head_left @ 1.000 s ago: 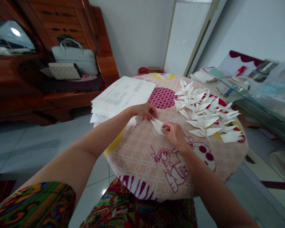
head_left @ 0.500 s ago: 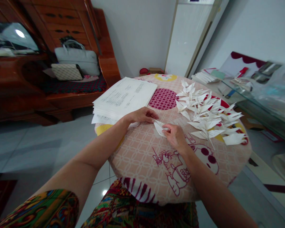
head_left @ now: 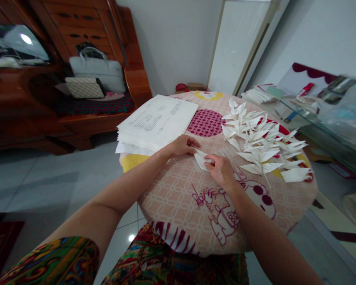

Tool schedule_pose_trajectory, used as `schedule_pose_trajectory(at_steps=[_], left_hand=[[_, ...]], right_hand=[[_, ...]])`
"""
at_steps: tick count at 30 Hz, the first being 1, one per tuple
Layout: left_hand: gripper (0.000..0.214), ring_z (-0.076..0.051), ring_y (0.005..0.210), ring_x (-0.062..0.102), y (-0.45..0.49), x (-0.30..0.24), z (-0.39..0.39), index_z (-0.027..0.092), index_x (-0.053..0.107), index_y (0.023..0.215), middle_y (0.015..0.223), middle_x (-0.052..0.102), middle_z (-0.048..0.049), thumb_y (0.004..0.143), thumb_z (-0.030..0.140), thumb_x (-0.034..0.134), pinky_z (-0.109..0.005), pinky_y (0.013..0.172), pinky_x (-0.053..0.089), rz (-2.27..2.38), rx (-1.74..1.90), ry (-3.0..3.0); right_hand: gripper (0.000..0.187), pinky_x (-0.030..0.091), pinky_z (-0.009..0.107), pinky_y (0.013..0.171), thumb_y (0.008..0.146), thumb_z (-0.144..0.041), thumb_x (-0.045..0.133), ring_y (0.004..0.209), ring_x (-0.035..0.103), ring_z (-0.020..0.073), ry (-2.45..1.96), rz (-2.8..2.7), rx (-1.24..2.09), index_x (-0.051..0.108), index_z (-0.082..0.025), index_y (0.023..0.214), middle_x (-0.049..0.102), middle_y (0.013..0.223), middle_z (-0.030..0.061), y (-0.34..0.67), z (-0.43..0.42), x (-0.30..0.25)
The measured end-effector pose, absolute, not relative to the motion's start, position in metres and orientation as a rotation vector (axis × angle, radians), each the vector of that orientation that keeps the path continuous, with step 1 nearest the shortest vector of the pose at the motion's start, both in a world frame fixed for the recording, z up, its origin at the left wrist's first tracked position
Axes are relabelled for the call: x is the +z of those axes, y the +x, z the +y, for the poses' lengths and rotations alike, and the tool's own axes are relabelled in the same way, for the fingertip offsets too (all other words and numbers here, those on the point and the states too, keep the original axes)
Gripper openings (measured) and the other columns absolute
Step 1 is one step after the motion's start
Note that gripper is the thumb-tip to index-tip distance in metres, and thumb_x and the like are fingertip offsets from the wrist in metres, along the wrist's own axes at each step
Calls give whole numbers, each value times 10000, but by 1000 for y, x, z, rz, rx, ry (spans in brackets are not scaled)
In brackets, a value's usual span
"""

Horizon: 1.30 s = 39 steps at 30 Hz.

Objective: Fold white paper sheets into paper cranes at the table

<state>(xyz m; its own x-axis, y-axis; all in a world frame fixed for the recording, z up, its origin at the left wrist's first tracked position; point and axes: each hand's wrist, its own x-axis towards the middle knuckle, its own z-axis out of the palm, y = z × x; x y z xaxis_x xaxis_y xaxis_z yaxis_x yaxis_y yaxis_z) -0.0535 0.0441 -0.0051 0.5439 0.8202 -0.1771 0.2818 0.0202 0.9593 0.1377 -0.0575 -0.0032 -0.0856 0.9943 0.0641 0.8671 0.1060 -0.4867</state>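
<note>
A small folded piece of white paper (head_left: 200, 159) lies on the round table with the pink patterned cloth (head_left: 178, 190). My left hand (head_left: 182, 145) rests its fingertips on the paper's upper corner, fingers pressed together. My right hand (head_left: 221, 169) pinches the paper's right edge against the cloth. A pile of several folded white paper cranes (head_left: 261, 142) lies to the right of my hands. A thick stack of printed white sheets (head_left: 157, 120) sits just behind my left hand.
A wooden bench (head_left: 86, 91) with a grey bag (head_left: 99, 73) stands to the left behind the table. A glass-topped table (head_left: 320, 118) with papers and clutter stands at the right. Grey tiled floor (head_left: 47, 178) lies to the left.
The paper piece looks more tightly folded under my fingers. My hands have stayed in place on it. The view has shifted slightly.
</note>
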Motion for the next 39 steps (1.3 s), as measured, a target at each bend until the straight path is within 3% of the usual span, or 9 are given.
schedule_pose_trajectory(at_steps=[10,20,25,29,39], left_hand=[[346,-85,555,623,-55,-5,40,100,689,1016,641,671,25,671,83,703,-194,578,501,1002,643,1427],[367,-61,521,584,-53,2,37,107,724,964,640,663,39,618,12,648,-153,515,444,1180,680,1676],[315,-97,567,655,-55,11,34,86,689,1014,689,697,-8,718,34,596,-206,602,542,1129,669,1417],[244,-128,543,668,-55,18,30,71,671,1031,597,674,-13,792,78,622,-231,582,552,1181,648,1399],[258,-132,519,662,-54,18,29,69,666,1060,560,674,-12,805,108,664,-223,561,547,1182,609,1404]], right_hand=[[314,450,280,688,864,-233,636,717,682,201,-1836,-2013,465,757,-161,1144,782,835,86,138,-57,-3],[316,461,289,732,892,-246,615,786,707,217,-1856,-2085,392,750,-185,1171,788,872,93,138,-60,-2],[321,454,286,712,903,-256,609,768,702,213,-1870,-2091,401,742,-178,1184,787,870,96,137,-60,-1],[318,445,285,685,898,-258,611,725,687,207,-1861,-2077,417,746,-170,1173,782,844,94,137,-60,1],[303,437,267,636,867,-259,615,665,656,182,-1808,-1993,546,783,-193,1110,759,754,49,139,-59,-1]])
